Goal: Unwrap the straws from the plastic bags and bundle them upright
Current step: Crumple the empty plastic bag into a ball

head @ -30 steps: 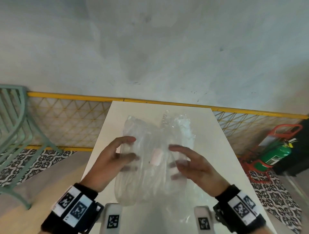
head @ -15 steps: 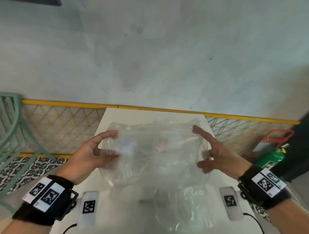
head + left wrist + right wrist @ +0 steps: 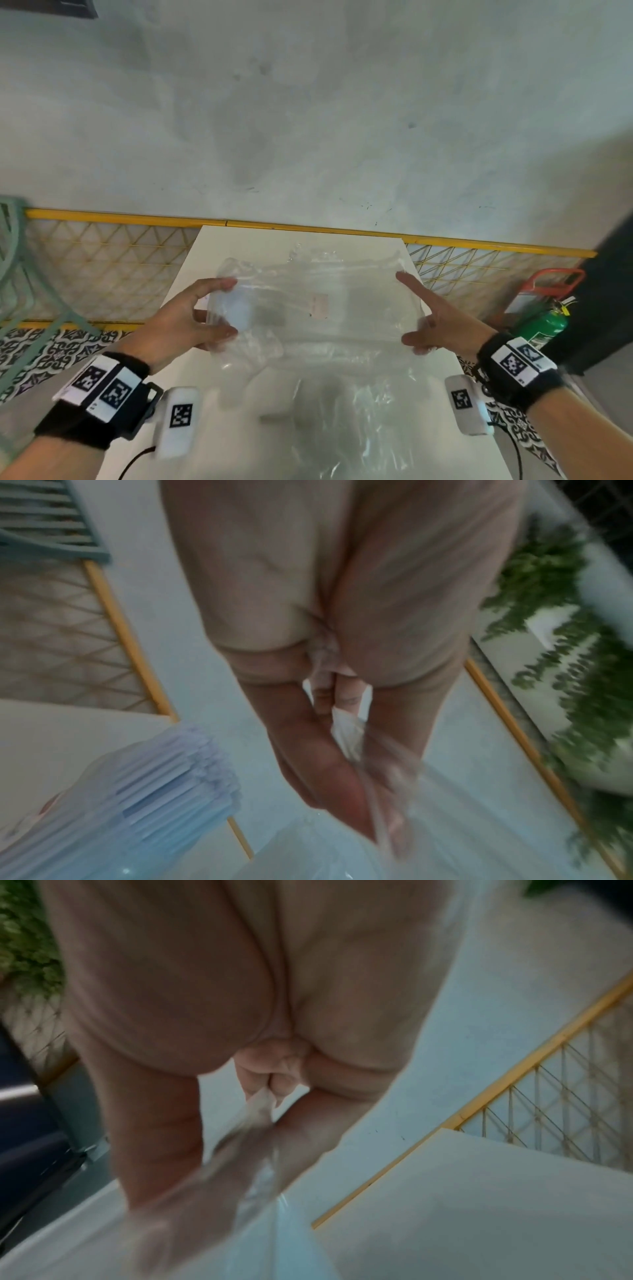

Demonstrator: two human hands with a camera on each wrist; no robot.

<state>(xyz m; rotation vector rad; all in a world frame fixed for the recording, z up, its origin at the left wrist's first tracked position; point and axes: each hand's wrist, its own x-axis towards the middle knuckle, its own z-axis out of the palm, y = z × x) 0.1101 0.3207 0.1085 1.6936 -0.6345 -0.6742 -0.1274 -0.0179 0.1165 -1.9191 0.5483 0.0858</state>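
Observation:
A clear plastic bag (image 3: 318,291) with a small pink label is stretched wide between my two hands above the white table (image 3: 212,246). My left hand (image 3: 224,308) pinches the bag's left end, and its curled fingers (image 3: 323,696) nip the film. My right hand (image 3: 412,310) holds the right end, with film caught in its curled fingers (image 3: 274,1085). A bundle of pale straws (image 3: 164,785), wrapped in plastic, shows in the left wrist view; it appears as a whitish patch (image 3: 239,311) by my left hand.
More crumpled clear plastic (image 3: 346,411) lies on the table near me. A green chair (image 3: 20,274) stands at the left, a yellow mesh railing (image 3: 109,274) runs behind the table, and a green fire extinguisher (image 3: 544,325) sits at the right.
My hands have moved apart from the middle to the bag's two ends, and the bag has gone from bunched upright to spread wide and lifted.

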